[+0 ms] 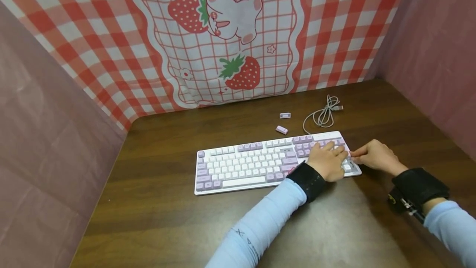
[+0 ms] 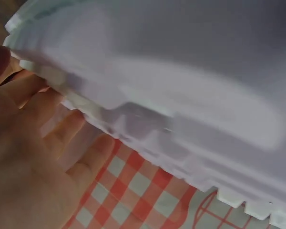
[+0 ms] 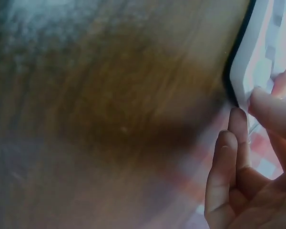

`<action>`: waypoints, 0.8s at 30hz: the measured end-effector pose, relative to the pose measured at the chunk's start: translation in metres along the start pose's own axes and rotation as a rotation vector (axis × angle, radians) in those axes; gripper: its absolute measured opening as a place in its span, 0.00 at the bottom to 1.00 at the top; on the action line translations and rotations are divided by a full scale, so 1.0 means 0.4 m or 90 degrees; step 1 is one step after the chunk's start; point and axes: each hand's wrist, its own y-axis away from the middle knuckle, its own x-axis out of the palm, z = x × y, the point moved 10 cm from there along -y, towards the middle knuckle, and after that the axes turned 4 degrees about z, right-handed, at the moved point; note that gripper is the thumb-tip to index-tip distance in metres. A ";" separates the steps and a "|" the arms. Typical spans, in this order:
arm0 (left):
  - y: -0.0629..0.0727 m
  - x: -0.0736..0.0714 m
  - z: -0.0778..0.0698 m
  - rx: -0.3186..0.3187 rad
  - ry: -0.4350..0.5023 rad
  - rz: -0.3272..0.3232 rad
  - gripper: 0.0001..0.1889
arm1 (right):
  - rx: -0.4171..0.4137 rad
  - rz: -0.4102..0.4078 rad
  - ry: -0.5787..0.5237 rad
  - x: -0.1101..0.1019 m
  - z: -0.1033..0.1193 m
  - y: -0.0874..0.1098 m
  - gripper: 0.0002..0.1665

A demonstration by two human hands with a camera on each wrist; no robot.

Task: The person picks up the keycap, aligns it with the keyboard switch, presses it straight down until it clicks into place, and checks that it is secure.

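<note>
A white and lilac keyboard (image 1: pixel 241 183) lies on the wooden table. My left hand (image 1: pixel 327 162) rests on its number pad, fingers spread and fairly straight over the keys; the left wrist view shows these fingers beside the key rows. At the keyboard's right edge, my right hand (image 1: pixel 377 158) pinches the side between thumb and fingertips. The right wrist view shows the thumb (image 3: pixel 271 112) on the white rim and a fingertip just below the corner. Two loose lilac keycaps, one (image 1: pixel 285 115) behind the other (image 1: pixel 282 130), lie beyond the keyboard. Grey gaps show among its keys.
A bundled grey cable (image 1: pixel 324 116) with a plug lies behind the keyboard's right end. The brown table (image 1: pixel 156 218) meets a red checked cloth (image 1: pixel 145 53) at the back. Pink curtains (image 1: pixel 41 135) hang at both sides.
</note>
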 end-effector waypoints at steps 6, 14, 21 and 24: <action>0.022 0.007 0.002 -0.019 0.010 0.006 0.28 | 0.035 0.011 0.012 0.015 0.020 0.012 0.17; 0.067 0.023 0.020 -0.016 0.013 -0.053 0.29 | 0.055 -0.007 0.012 0.022 0.023 0.022 0.19; 0.209 0.080 0.135 -0.025 0.051 -0.045 0.31 | 0.049 -0.012 0.073 -0.004 0.052 0.038 0.19; 0.283 0.120 0.216 -0.042 0.082 -0.058 0.32 | 0.041 -0.047 0.092 -0.027 0.084 0.032 0.17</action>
